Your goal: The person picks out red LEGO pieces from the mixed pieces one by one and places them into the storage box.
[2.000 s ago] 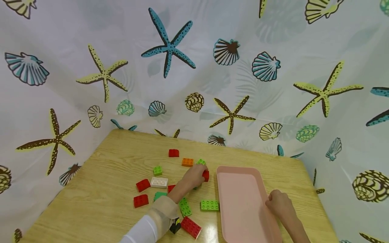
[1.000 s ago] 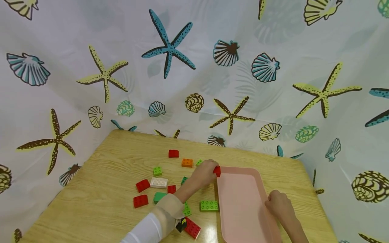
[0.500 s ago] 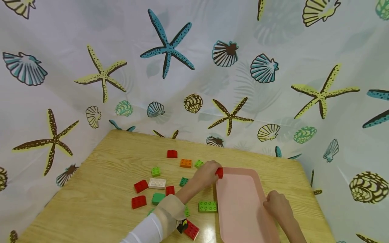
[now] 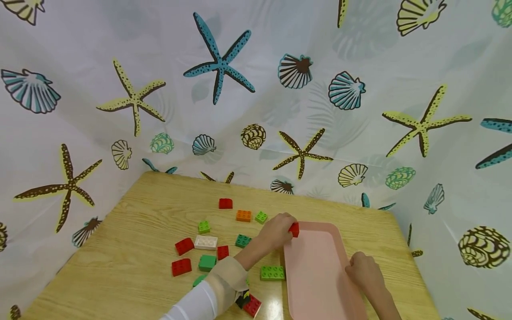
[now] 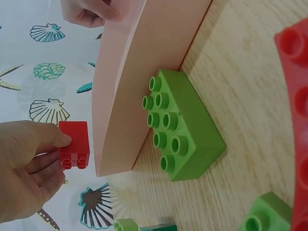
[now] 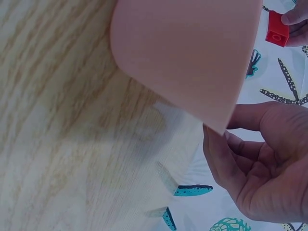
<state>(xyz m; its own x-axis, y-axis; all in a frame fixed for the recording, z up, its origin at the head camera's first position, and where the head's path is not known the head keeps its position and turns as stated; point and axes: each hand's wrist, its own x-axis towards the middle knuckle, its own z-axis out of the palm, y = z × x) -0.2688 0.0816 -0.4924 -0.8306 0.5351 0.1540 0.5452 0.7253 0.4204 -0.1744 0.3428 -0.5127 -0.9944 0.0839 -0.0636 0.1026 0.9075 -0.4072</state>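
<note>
My left hand (image 4: 277,231) pinches a small red toy brick (image 4: 294,230) between thumb and fingers. It hovers at the far left corner of the pink tray (image 4: 316,271). In the left wrist view the red brick (image 5: 74,139) is held up beside the tray wall (image 5: 122,110), apart from it, its studs showing at one end. My right hand (image 4: 366,272) grips the tray's right rim; in the right wrist view its thumb and fingers (image 6: 219,156) pinch that edge. Within the tray's visible part I see no bricks.
A lime eight-stud brick (image 4: 272,273) lies against the tray's left side. Several loose bricks are spread left of it, among them a white one (image 4: 206,242), an orange one (image 4: 243,215) and a dark green one (image 4: 242,241). A shell-patterned cloth (image 4: 256,89) hangs behind the table.
My left hand has carried the red brick rightward from above the table to the tray's far left corner. The right hand keeps its grip on the rim.
</note>
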